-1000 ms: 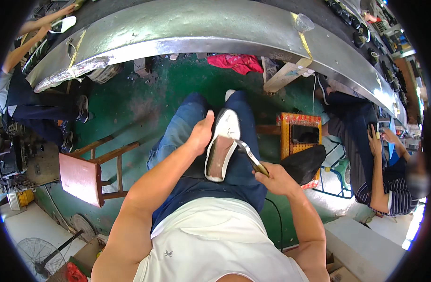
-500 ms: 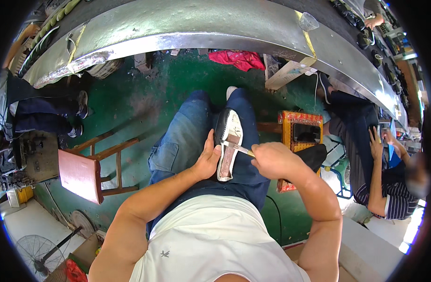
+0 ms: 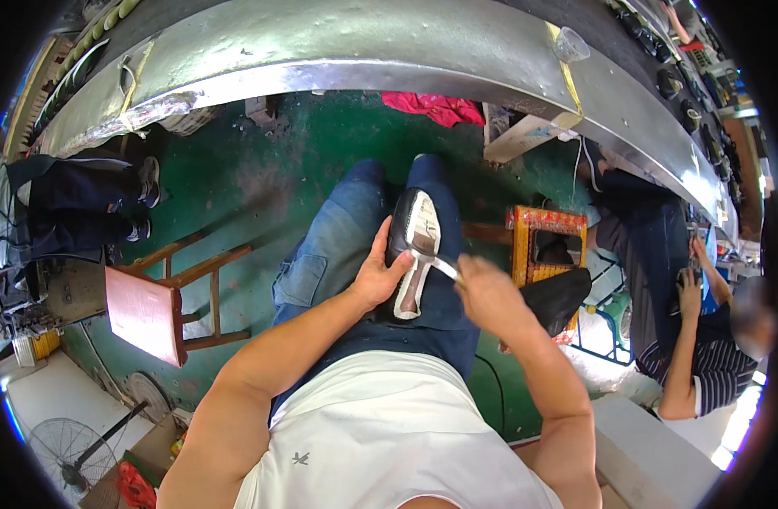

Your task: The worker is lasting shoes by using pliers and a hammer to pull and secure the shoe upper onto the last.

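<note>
A black shoe [image 3: 398,229] lies sole-up along my thighs, its underside showing a pale rim and a brownish middle strip. My left hand [image 3: 380,276] grips its left side, thumb pressed on the edge near the waist. From the right, my right hand [image 3: 488,293] is closed round a slim, light-coloured tool [image 3: 445,269]. The tool's far end meets the middle of the underside; blur hides its exact shape. That hand is smeared by motion too.
A metal-edged bench [image 3: 321,75] curves across the front. On my right stands an orange-yellow stool [image 3: 520,246] with a dark item [image 3: 557,301] by it; a brown stool [image 3: 143,310] is at left. A co-worker [image 3: 703,356] sits at far right; a fan [image 3: 71,454] stands lower left.
My right hand and the tool have shifted slightly, and the tool's end now sits differently on the underside. The shoe is tilted a little more. The co-worker's hands have moved.
</note>
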The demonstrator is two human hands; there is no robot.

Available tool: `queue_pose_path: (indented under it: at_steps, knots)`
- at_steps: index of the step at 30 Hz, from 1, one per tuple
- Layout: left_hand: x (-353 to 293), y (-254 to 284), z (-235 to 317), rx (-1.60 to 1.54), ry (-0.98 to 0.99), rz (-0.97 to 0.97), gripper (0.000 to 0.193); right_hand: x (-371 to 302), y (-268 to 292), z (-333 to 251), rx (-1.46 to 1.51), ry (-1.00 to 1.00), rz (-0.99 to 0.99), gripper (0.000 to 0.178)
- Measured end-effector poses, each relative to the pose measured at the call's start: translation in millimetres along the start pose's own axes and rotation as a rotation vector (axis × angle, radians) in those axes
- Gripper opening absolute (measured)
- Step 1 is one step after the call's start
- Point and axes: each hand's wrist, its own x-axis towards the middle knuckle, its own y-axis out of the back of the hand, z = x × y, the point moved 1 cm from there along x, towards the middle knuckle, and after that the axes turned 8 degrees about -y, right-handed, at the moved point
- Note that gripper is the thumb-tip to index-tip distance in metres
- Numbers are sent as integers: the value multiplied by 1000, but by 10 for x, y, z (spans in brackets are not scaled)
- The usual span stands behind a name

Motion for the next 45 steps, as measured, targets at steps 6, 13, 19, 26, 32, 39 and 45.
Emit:
queue_pose_path:
  at_steps: [6,13,19,26,32,39,45]
  knots:
    - [-15,-100,-53,500,-97,105,78,350,108,291,-14,103,-136,20]
    - [-30,-51,90,575,-335,37,70,201,-519,180,735,-289,-334,17]
    - [-58,-11,202,848,-303,-59,60,235,-359,386,1219,-416,-748,24]
    - [22,-82,311,921,-158,-140,58,340,-101,349,845,-303,-441,39]
    - [-76,-100,372,986,-25,-188,67,655,-18,89,568,-274,-324,51]
    - [-126,-125,211,876,-3,4,84,535,-107,92,281,-120,-185,51]
    - [-208,143,78,539,0,-228,99,317,-224,164,101,-52,-117,50]
